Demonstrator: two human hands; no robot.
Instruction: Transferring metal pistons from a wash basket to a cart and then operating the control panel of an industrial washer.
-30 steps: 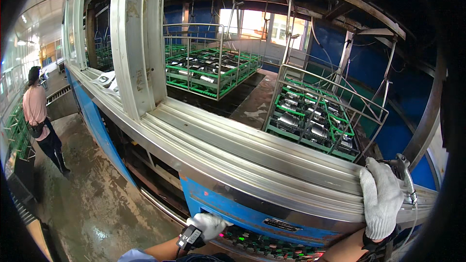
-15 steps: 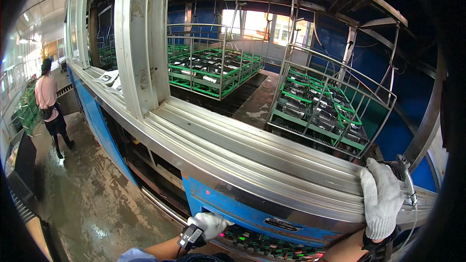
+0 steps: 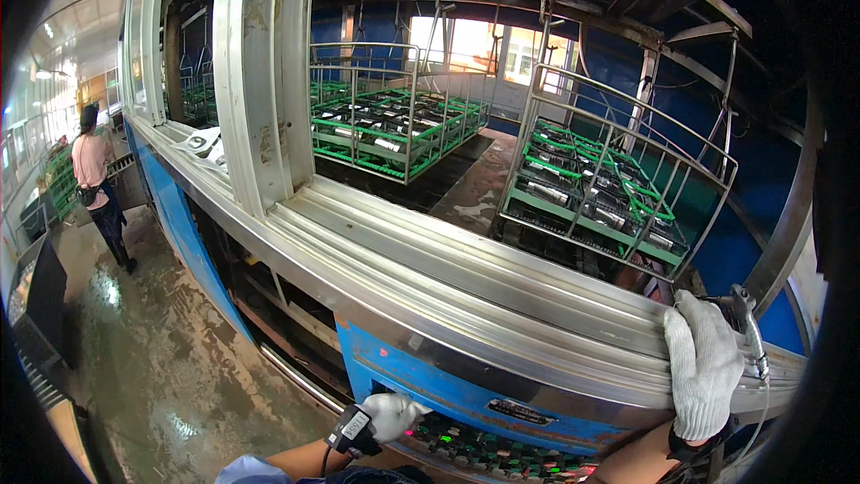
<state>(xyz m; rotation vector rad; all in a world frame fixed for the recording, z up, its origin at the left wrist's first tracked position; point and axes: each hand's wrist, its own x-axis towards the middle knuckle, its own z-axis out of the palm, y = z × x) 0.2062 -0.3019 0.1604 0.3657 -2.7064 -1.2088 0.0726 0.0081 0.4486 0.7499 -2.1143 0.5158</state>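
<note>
My left hand point(image 3: 391, 418), in a pale knitted glove, is against the blue panel point(image 3: 430, 376) by a dark cut-out at the lower middle. Its fingertips are hidden, so its grip is unclear. My right hand point(image 3: 705, 363), gloved alike, lies palm down across the grooved metal ledge point(image 3: 502, 273), its fingers stretched toward the far edge. Just right of it is a metal tool with a lever and a thin hose point(image 3: 751, 327), apart from the fingers. Beyond the ledge hangs a wire cage point(image 3: 627, 157) carrying green racks of shiny dark metal parts point(image 3: 600, 193).
Another hanging cage point(image 3: 394, 125) with similar green racks is farther left, behind a thick metal post point(image 3: 255, 81). White sheets or papers point(image 3: 208, 145) lie on the ledge. At far left a person point(image 3: 92, 170) stands on the wet floor point(image 3: 170, 350). Lit parts point(image 3: 484, 448) show below the panel.
The nearer cage has swung slightly to the right and its front edge sits a bit higher. The person at far left has stepped farther away. My hands stay in nearly the same places.
</note>
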